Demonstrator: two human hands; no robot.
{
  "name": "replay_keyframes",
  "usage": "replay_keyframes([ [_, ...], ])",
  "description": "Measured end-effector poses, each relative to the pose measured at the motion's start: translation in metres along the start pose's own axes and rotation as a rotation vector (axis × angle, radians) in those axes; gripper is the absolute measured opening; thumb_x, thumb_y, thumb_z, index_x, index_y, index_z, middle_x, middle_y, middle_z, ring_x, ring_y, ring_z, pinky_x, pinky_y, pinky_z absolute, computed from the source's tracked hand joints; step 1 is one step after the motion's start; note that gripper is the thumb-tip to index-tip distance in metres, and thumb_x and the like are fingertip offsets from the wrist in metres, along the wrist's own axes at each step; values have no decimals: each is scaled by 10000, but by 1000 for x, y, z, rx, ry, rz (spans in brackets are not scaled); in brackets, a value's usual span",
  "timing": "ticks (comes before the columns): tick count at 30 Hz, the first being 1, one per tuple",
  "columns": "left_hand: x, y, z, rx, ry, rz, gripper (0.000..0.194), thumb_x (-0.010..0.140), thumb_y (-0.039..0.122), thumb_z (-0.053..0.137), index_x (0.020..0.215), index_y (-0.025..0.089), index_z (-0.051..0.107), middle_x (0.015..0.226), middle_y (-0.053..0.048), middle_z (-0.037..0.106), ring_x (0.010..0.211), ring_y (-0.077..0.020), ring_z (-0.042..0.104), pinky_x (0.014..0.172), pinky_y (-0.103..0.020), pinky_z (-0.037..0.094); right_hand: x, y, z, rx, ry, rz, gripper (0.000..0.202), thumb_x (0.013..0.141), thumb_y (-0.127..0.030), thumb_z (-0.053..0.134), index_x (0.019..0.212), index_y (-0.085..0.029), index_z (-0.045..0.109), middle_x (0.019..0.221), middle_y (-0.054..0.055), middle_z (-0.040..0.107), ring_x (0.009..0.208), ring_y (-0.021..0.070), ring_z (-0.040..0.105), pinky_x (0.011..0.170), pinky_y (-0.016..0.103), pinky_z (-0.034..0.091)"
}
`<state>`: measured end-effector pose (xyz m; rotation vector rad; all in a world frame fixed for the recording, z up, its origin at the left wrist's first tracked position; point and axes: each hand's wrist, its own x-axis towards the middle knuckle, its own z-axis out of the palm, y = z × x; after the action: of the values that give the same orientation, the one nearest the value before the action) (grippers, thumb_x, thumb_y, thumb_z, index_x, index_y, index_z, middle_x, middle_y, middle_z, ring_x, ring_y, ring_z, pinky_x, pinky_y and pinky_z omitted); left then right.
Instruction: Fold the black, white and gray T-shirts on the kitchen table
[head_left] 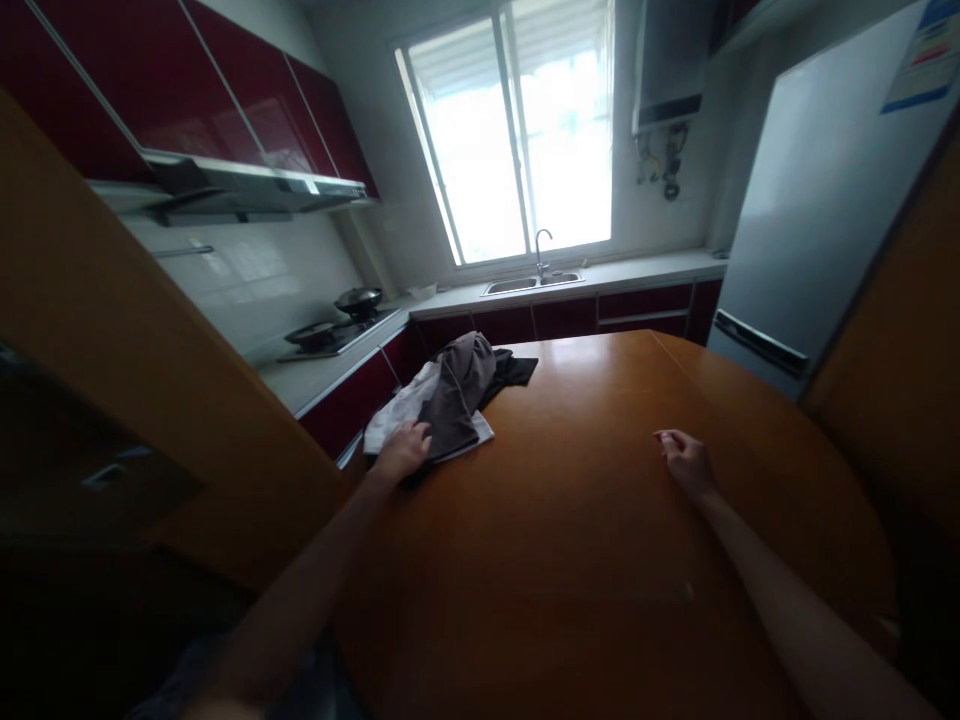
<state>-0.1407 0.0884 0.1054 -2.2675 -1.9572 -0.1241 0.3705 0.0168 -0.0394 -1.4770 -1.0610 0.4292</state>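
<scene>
A loose pile of clothes lies at the left edge of the wooden table [570, 500]. It has a crumpled dark grey garment [457, 395] on top, a white garment [401, 408] on the left and a black garment [517, 370] poking out at the far side. My left hand [405, 450] rests at the near end of the pile, fingers curled on the grey and white cloth; its grip is partly hidden. Over the right half of the table, my right hand [686, 465] is closed with its fingers curled in, apart from the clothes, and nothing shows in it.
Beyond the table runs a counter [637, 268] with a sink [532, 284] beneath a bright window. Pans [358, 300] stand on the stove at the left, under a range hood [255, 188]. A refrigerator [810, 200] stands at the right; a wooden panel [150, 330] rises close on the left.
</scene>
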Motion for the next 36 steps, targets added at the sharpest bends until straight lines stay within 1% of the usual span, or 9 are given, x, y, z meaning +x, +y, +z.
replay_keyframes([
  [2,23,14,25,-24,32,100,448,982,363,462,1395,244,589,1521,-85,504,1431,-264,407,1190,-407,304,-1,0,-2,-17,5,3,425,778,-487,522,880,-140,745,793,120,721,657,233,631,593,330,488],
  [5,65,25,56,-44,-41,205,544,983,518,447,1489,329,503,1665,-32,293,1551,-342,134,1223,-611,105,0,2,-7,-37,10,13,428,786,-488,523,906,-141,744,721,91,695,620,224,619,584,325,478],
  [8,98,22,85,-72,-151,135,601,986,601,371,1527,353,456,1681,-54,251,1550,-423,46,1142,-757,46,2,2,-9,-53,30,13,426,797,-490,519,915,-147,742,626,57,648,618,231,623,587,322,474],
  [11,122,16,109,-104,-144,25,636,991,631,283,1548,357,423,1690,-54,222,1551,-429,-11,1132,-769,5,4,1,-5,-69,41,26,426,793,-491,513,908,-152,743,630,62,659,603,232,621,578,324,473],
  [19,159,33,122,-161,-78,-99,659,978,635,285,1527,323,471,1673,-73,270,1546,-444,14,1163,-733,3,7,9,2,-117,59,41,377,774,-484,533,856,-182,743,781,109,746,581,232,631,555,333,488],
  [24,152,34,117,-164,-90,-71,646,970,629,305,1531,347,457,1675,-57,268,1549,-433,22,1161,-735,4,9,12,0,-101,46,83,381,734,-482,543,854,-178,737,777,113,743,584,245,641,546,342,496],
  [29,130,42,91,-174,-74,26,613,984,584,365,1525,317,469,1657,-82,308,1540,-434,119,1153,-750,49,12,18,3,-83,26,71,366,739,-473,538,861,-185,729,818,104,751,585,235,645,570,349,513],
  [33,77,80,76,-247,86,144,583,1031,513,309,1571,307,384,1659,-63,308,1555,-353,141,1216,-652,93,13,20,6,-92,26,35,369,759,-469,516,871,-180,716,796,100,734,605,246,653,597,368,520],
  [36,13,113,77,-339,2,326,564,1018,533,357,1557,372,393,1639,-34,352,1546,-326,209,1229,-630,120,10,14,5,-134,59,-42,360,781,-442,495,896,-175,707,867,112,729,699,258,675,684,390,536],
])
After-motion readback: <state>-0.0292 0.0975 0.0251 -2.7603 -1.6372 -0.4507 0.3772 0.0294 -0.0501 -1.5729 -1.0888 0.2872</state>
